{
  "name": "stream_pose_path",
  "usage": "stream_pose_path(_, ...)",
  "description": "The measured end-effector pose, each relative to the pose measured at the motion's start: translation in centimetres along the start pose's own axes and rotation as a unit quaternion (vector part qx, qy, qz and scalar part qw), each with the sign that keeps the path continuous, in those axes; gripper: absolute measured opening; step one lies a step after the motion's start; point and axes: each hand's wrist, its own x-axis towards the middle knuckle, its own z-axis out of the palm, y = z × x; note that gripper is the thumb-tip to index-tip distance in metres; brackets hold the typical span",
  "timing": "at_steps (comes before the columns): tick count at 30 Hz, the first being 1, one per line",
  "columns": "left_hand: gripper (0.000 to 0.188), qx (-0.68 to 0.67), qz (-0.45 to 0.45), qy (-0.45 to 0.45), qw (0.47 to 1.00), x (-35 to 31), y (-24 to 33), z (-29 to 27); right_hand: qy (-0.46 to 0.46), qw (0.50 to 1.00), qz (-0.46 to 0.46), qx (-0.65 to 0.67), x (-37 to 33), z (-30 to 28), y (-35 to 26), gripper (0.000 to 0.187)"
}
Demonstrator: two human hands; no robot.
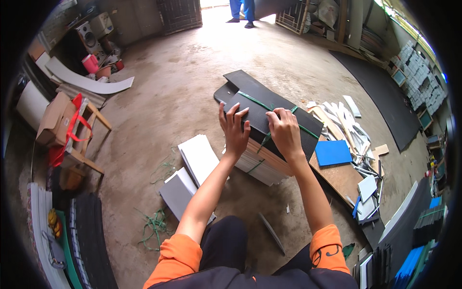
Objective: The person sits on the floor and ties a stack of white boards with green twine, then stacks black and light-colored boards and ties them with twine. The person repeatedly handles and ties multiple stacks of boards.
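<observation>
In front of me stands a stack of flat boards [260,164] with pale and tan edges, topped by a black ribbed sheet [257,117]. Green string [253,99] runs over the top and down the near side. My left hand [234,131] lies on the black sheet at the left, fingers spread and holding nothing. To its right, my right hand [285,132] has its fingers curled down, closed on the green string near where its strands cross. The fingertips are partly hidden.
White and grey boards [198,156] lie left of the stack, near tangled green string [155,229]. A blue panel [333,153] and scrap strips [344,123] lie to the right. At far left stands a cardboard box [57,118]. Another person's blue-trousered legs [242,9] show at the doorway.
</observation>
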Motion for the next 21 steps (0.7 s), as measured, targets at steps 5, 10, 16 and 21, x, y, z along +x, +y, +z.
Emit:
stream_pose_path(5,0.047,0.104,-0.023,-0.106,0.989,-0.9,1.1,-3.2,-0.036,0.994,-0.101,0.025,-0.4,-1.5,-1.3,0.025)
stream_pose_path(10,0.067,0.094,-0.041,-0.252,0.962,-6.5,1.2,-8.7,-0.014,0.988,-0.155,-0.017,-2.2,-1.1,-3.6,0.036)
stream_pose_path(16,0.044,0.192,-0.165,-0.491,0.833,-17.6,0.0,-22.3,-0.252,0.905,-0.263,0.22,-8.2,2.2,-12.4,0.014)
stream_pose_path(21,0.035,0.259,-0.351,-0.451,0.779,-22.2,1.4,-31.8,-0.51,0.729,-0.404,0.212,-17.7,9.9,-15.1,0.024)
